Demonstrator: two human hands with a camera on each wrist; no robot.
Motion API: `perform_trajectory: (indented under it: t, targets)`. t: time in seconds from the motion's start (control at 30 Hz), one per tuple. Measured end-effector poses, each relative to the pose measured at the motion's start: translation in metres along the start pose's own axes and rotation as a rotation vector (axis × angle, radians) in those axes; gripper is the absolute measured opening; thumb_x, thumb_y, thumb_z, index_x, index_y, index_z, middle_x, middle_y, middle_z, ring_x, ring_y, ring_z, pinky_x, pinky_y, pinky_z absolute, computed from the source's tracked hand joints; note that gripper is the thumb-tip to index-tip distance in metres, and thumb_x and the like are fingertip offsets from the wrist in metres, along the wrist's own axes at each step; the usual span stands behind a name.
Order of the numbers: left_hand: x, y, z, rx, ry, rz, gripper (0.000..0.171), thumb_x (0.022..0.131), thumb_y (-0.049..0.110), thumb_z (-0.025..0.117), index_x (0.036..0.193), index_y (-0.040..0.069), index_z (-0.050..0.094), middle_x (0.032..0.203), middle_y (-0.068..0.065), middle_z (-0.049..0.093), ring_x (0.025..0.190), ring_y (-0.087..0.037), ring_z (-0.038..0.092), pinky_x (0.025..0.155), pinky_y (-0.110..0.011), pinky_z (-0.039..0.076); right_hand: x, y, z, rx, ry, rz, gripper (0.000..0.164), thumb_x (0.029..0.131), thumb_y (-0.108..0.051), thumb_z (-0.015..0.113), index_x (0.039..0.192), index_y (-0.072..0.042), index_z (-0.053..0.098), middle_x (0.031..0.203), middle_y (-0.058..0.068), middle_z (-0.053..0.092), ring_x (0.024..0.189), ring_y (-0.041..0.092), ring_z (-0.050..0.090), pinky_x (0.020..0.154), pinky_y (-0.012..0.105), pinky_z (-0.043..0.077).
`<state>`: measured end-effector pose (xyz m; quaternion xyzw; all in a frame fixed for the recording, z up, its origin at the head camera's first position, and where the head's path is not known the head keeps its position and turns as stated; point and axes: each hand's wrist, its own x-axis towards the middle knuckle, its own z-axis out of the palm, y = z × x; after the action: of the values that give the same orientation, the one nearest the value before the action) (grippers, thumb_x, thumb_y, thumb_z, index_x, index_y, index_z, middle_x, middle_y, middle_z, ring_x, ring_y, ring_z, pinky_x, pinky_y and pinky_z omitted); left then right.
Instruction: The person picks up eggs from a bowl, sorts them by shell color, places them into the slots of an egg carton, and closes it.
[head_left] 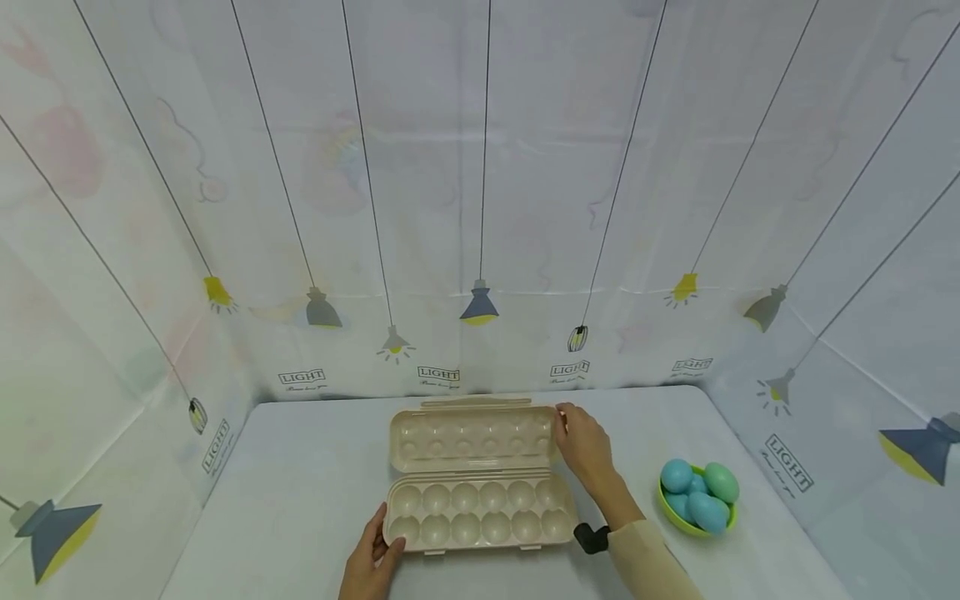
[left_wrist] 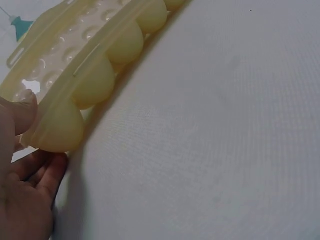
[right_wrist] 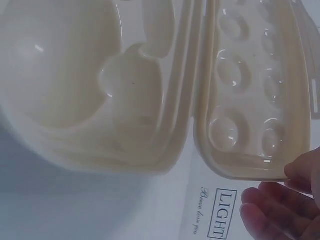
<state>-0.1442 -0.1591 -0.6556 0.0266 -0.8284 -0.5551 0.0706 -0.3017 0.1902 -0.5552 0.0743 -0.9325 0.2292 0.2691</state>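
Note:
A beige plastic egg carton [head_left: 480, 543] lies unfolded on the table, its two rows of round cups facing up. Its dimpled lid [head_left: 472, 437] is swung back behind the base. At the front left corner my left hand [head_left: 371, 557] grips the base; in the left wrist view the thumb [left_wrist: 22, 112] lies over the rim and the other fingers are underneath. My right hand [head_left: 583, 437] pinches the right edge of the lid between thumb and fingers, as the right wrist view shows at the lid's corner [right_wrist: 250, 172].
To the right stands a yellow-green bowl [head_left: 678, 523] holding several blue eggs [head_left: 707, 512] and a green egg [head_left: 722, 482]. A black device [head_left: 592, 537] sits on the right wrist. Cloth walls [head_left: 480, 167] printed with lamps surround the white table [head_left: 300, 492].

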Motion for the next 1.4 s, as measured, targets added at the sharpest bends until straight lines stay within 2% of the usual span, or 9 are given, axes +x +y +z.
perform_trajectory:
  t: [0.13,0.3,0.53,0.73,0.87,1.03,1.23,1.3,1.4]
  targets:
    - [-0.002,0.003,0.002,-0.004,-0.015,-0.022,0.071,0.098,0.034,0.066,0.152,-0.002,0.036,0.133,-0.025,0.060,0.115,-0.034,0.066,0.095,-0.028,0.058,-0.006,0.001,-0.013,0.001,-0.013,-0.008,0.019,0.093,-0.010,0.068,0.110,-0.001,0.071,0.087,0.011,0.073,0.068,0.025,0.068,0.053,0.041,0.055]
    - [-0.002,0.003,0.000,0.004,-0.019,-0.065,0.075,0.096,0.041,0.066,0.155,0.006,0.034,0.134,-0.019,0.061,0.113,-0.029,0.068,0.093,-0.025,0.058,-0.008,0.005,-0.032,0.003,-0.047,-0.033,0.022,0.093,-0.010,0.069,0.113,-0.001,0.070,0.092,0.012,0.073,0.071,0.023,0.070,0.056,0.038,0.057]
    - [-0.001,0.006,-0.006,-0.024,-0.047,-0.096,0.079,0.096,0.037,0.069,0.157,0.007,0.030,0.143,-0.021,0.055,0.120,-0.030,0.065,0.095,-0.015,0.053,-0.014,0.022,-0.068,-0.059,-0.024,-0.021,0.025,0.092,-0.012,0.071,0.113,0.000,0.070,0.103,0.018,0.071,0.092,0.033,0.068,0.073,0.048,0.061]
    - [-0.005,0.006,-0.004,0.003,-0.055,-0.069,0.077,0.097,0.034,0.068,0.157,0.005,0.029,0.146,-0.023,0.052,0.120,-0.030,0.064,0.095,-0.017,0.054,-0.026,0.053,-0.099,-0.092,0.008,0.021,0.028,0.090,-0.010,0.072,0.113,0.006,0.069,0.108,0.027,0.067,0.101,0.046,0.061,0.082,0.058,0.056]
    - [-0.006,0.004,-0.002,0.010,-0.049,-0.073,0.078,0.096,0.035,0.068,0.157,0.005,0.030,0.146,-0.022,0.053,0.118,-0.027,0.065,0.096,-0.018,0.054,-0.038,0.070,-0.124,-0.111,-0.052,0.113,0.035,0.093,-0.013,0.068,0.121,0.007,0.064,0.117,0.031,0.062,0.108,0.050,0.055,0.086,0.062,0.052]
    - [-0.006,0.003,-0.003,0.014,-0.045,-0.081,0.079,0.096,0.038,0.068,0.157,0.006,0.029,0.148,-0.022,0.051,0.119,-0.024,0.065,0.097,-0.016,0.053,-0.064,0.086,-0.148,-0.156,-0.165,0.226,0.046,0.097,-0.024,0.063,0.132,0.005,0.057,0.129,0.032,0.054,0.117,0.051,0.048,0.089,0.065,0.049]
    - [-0.009,0.002,-0.003,0.024,-0.030,-0.082,0.078,0.095,0.034,0.070,0.156,0.006,0.031,0.145,-0.022,0.054,0.117,-0.024,0.066,0.095,-0.016,0.054,-0.097,0.097,-0.158,-0.219,-0.277,0.210,0.072,0.088,-0.042,0.075,0.139,0.004,0.050,0.130,0.036,0.050,0.111,0.056,0.049,0.081,0.067,0.049]
    - [-0.008,0.002,-0.002,0.024,-0.036,-0.083,0.078,0.096,0.036,0.069,0.157,0.005,0.031,0.146,-0.023,0.053,0.119,-0.027,0.065,0.097,-0.020,0.055,-0.106,0.100,-0.158,-0.220,-0.279,0.202,0.075,0.086,-0.041,0.078,0.139,0.003,0.049,0.129,0.036,0.050,0.109,0.056,0.050,0.079,0.067,0.050]
    - [-0.006,0.003,-0.001,0.030,-0.037,-0.110,0.080,0.095,0.042,0.068,0.157,0.009,0.030,0.146,-0.020,0.053,0.119,-0.027,0.065,0.100,-0.026,0.055,-0.116,0.102,-0.155,-0.215,-0.281,0.208,0.070,0.085,-0.031,0.080,0.137,0.004,0.050,0.128,0.035,0.051,0.109,0.054,0.051,0.080,0.066,0.050]
